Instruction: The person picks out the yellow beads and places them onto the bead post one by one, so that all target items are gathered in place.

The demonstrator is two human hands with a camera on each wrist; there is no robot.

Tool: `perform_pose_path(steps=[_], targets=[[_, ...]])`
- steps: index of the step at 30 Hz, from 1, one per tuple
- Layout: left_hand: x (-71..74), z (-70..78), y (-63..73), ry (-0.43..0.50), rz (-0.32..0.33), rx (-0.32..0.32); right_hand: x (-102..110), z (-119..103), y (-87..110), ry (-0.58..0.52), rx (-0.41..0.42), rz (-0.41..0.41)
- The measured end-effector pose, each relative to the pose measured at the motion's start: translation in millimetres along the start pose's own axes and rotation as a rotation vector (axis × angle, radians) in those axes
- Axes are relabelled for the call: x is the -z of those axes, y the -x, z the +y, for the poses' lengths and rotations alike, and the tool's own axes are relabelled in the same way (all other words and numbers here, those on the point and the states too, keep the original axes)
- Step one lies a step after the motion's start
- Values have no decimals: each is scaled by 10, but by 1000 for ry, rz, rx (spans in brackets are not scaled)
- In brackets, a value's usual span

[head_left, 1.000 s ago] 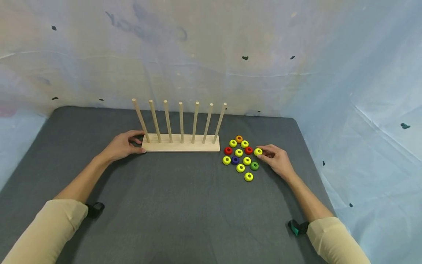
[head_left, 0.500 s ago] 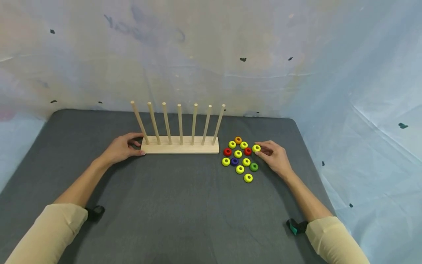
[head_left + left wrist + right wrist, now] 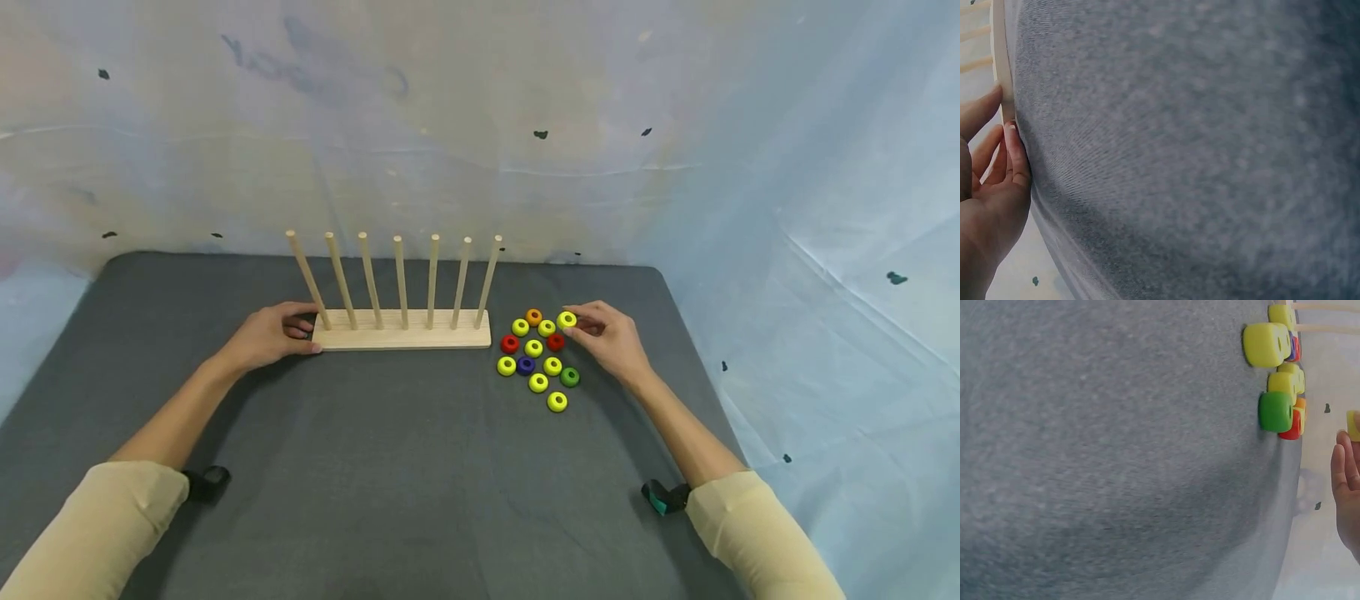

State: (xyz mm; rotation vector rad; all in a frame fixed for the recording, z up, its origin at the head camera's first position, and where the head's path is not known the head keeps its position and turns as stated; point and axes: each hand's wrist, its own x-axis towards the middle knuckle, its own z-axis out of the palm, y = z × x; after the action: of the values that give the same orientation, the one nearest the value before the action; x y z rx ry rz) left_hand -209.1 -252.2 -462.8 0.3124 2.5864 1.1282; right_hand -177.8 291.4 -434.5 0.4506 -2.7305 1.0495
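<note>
A pale wooden base [image 3: 401,337] with a row of several upright pegs [image 3: 401,283] stands on the dark table, all its pegs bare. My left hand [image 3: 264,337] grips the base's left end, thumb on the near edge and fingers behind; the left wrist view shows the thumb and fingers around that end of the base [image 3: 1001,69]. Between thumb and fingertips my right hand [image 3: 611,340] pinches a yellow ring bead [image 3: 566,320], raised above the table beside the loose beads. Only an edge of that bead [image 3: 1353,425] shows in the right wrist view.
Right of the base lie loose ring beads: several yellow ones [image 3: 557,402], two red [image 3: 510,343], an orange [image 3: 533,317], a purple-blue [image 3: 526,366] and a green one [image 3: 570,377]. Behind the table's far edge hangs a pale sheet [image 3: 450,125].
My right hand has lifted the yellow bead off the table and carried it slightly up and to the left. The left hand keeps its grip on the base. The whole head view has shifted slightly.
</note>
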Motion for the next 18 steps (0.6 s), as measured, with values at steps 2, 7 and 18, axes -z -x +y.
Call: perform_pose_path(steps=[2,7,18], targets=[[8,-5,-7,4,-8,4,-3,-28,-30,-6,3,-5],[11,-13,-22,9,-33,20,8,-98,-103,-38,5,-14],[9,-6,-31,18,-52,29,44,-299,-307,-78,73,24]])
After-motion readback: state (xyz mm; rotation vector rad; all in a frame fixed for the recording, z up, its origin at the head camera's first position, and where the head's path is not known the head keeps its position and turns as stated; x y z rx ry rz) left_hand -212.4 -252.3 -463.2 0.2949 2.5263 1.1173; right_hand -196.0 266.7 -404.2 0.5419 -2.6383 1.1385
